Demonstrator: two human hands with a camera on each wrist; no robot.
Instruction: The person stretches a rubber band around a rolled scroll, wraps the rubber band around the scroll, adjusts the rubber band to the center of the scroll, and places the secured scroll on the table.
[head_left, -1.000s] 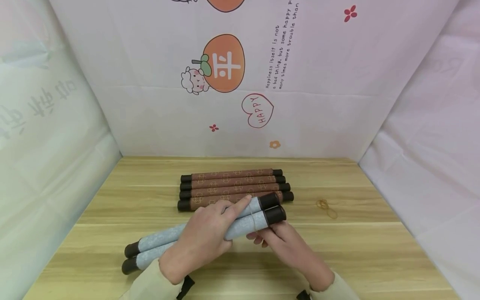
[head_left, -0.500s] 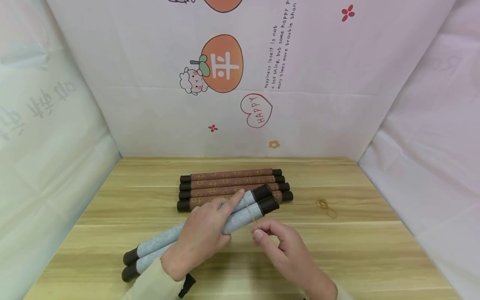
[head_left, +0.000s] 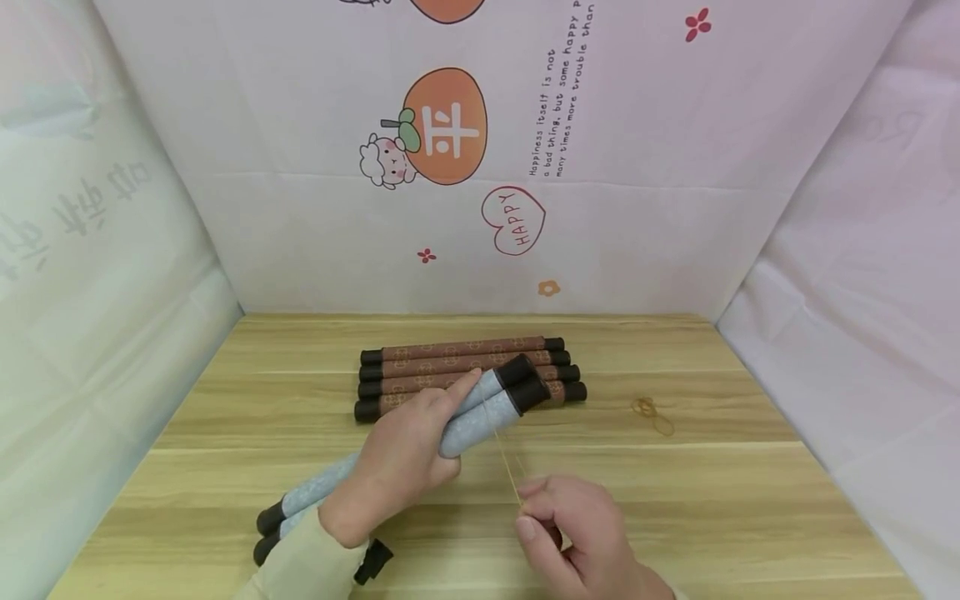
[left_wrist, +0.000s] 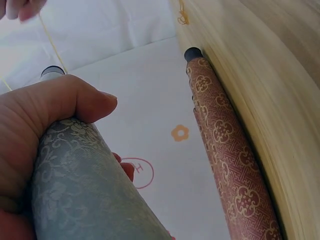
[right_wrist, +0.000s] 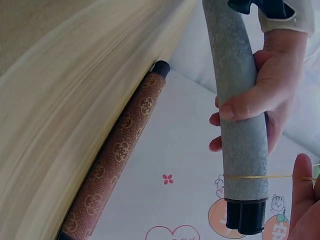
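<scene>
My left hand (head_left: 405, 450) grips two light blue scrolls (head_left: 472, 429) with black end knobs, held side by side at a slant. In the left wrist view its thumb lies across the patterned blue scroll (left_wrist: 90, 185). A thin yellow rubber band (head_left: 506, 462) loops round both scrolls near their far ends and is stretched toward me. My right hand (head_left: 581, 533) holds the pulled part of the band in its curled fingers, apart from the scrolls. The right wrist view shows the taut band (right_wrist: 275, 176) running from the scrolls to a finger (right_wrist: 302, 192).
Several brown patterned scrolls (head_left: 450, 377) with black knobs lie in a row behind the blue ones. Loose rubber bands (head_left: 652, 415) rest on the wooden table (head_left: 735, 483) at the right. White printed cloth (head_left: 637, 242) stands at the back and sides.
My right hand has come out from under the scrolls and moved down toward me, stretching the rubber band. The scrolls' far ends have shifted up and left in my left hand's grip.
</scene>
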